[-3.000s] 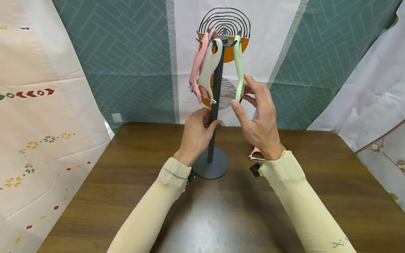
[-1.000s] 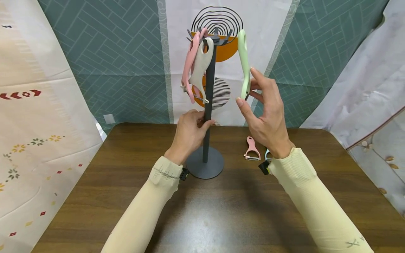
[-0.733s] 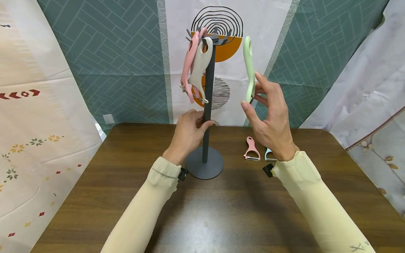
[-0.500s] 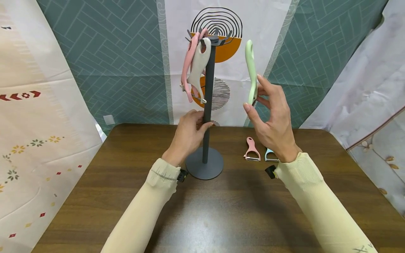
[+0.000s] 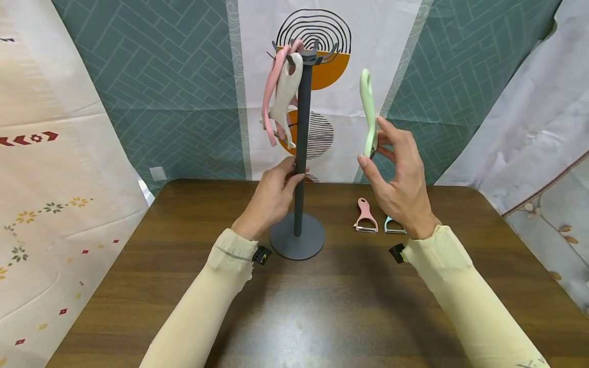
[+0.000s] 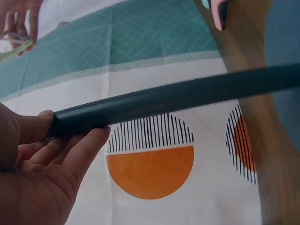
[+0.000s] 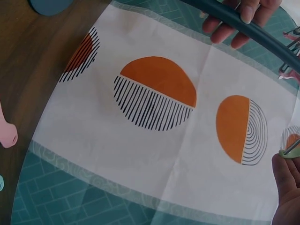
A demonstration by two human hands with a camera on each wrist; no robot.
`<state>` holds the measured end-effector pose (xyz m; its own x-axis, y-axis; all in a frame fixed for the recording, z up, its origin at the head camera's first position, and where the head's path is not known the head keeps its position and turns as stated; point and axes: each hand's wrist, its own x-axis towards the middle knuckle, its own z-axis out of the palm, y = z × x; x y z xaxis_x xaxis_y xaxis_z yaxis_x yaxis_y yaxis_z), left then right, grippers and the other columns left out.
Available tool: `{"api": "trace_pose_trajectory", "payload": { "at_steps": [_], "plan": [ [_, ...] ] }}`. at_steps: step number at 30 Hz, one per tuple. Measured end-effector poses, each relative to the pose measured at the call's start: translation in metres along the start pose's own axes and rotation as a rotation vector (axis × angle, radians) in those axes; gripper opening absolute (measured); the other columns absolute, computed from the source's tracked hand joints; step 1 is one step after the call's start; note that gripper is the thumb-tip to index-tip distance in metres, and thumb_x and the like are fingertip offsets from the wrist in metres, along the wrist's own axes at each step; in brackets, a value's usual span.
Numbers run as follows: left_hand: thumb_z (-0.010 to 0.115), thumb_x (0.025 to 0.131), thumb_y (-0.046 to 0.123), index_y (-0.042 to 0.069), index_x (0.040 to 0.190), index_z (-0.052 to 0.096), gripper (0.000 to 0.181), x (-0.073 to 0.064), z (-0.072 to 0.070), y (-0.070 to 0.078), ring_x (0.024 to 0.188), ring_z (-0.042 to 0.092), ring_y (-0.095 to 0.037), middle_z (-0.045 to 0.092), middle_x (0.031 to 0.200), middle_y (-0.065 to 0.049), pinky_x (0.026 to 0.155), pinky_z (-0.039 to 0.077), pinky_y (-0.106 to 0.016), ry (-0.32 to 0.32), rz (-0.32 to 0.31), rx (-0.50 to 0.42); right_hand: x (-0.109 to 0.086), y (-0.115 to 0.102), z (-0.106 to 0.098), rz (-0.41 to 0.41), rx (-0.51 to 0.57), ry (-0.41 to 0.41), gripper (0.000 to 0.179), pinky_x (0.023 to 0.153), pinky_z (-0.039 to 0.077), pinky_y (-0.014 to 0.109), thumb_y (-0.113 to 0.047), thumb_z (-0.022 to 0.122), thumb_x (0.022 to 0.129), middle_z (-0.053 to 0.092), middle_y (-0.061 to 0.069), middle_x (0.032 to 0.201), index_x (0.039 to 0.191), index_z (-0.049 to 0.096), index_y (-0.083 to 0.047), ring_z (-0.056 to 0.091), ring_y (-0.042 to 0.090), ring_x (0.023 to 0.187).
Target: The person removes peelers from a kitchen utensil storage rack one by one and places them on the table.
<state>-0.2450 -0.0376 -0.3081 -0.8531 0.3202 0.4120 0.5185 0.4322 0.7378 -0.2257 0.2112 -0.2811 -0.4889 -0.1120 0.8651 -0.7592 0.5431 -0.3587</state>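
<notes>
My left hand [image 5: 271, 197] grips the dark grey post of a hook stand [image 5: 302, 117] between thumb and fingers; the left wrist view shows the thumb on one side of the post [image 6: 140, 105]. To the right of the stand, my right hand [image 5: 400, 179] pinches a light green peeler [image 5: 369, 110] by its blade end, handle pointing up, apart from the hooks. On the left side of the stand's hooks hang a white peeler [image 5: 286, 92] and a pink peeler [image 5: 271, 92], with more pink showing behind them.
A pink peeler [image 5: 365, 217] lies on the brown table [image 5: 294, 306], right of the stand's round base [image 5: 297, 245]. Beside it lies a light blue peeler [image 5: 393, 227], partly hidden by my right hand. A patterned cloth [image 5: 184, 102] hangs behind the table.
My right hand has taken the green peeler off its hook and moved it right and downward. My left hand stays on the post; the hanging peelers have turned slightly with the stand.
</notes>
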Motion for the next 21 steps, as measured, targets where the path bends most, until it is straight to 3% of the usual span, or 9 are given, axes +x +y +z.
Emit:
{"api": "trace_pose_trajectory", "payload": {
  "at_steps": [4,8,21],
  "plan": [
    [0.058,0.104,0.013,0.007,0.117,0.068,0.017,0.001,-0.003,-0.002,0.103,0.069,-0.019,0.075,0.114,-0.006,0.094,0.055,-0.037,0.002,0.016,-0.027,-0.003,0.003,-0.002,0.002,-0.020,-0.006,0.065,0.103,0.052,0.024,-0.006,0.073,0.091,0.059,0.020,0.122,0.150,0.050,-0.013,0.061,0.023,0.115],
    [0.061,0.103,0.014,0.008,0.114,0.071,0.017,0.001,-0.004,-0.004,0.095,0.067,-0.020,0.077,0.108,-0.005,0.089,0.054,-0.035,0.016,0.022,-0.025,-0.006,0.007,-0.005,0.013,-0.024,-0.006,0.065,0.102,0.052,0.022,-0.005,0.073,0.091,0.059,0.021,0.122,0.151,0.050,-0.014,0.061,0.023,0.114],
    [0.063,0.101,0.017,0.010,0.120,0.074,0.023,0.002,-0.005,-0.005,0.084,0.059,-0.021,0.078,0.103,-0.006,0.075,0.047,-0.027,0.027,-0.026,-0.106,-0.015,0.018,-0.014,0.053,-0.048,-0.008,0.067,0.104,0.051,0.022,-0.001,0.073,0.090,0.059,0.021,0.123,0.151,0.049,-0.013,0.057,0.016,0.113]
  ]
}}
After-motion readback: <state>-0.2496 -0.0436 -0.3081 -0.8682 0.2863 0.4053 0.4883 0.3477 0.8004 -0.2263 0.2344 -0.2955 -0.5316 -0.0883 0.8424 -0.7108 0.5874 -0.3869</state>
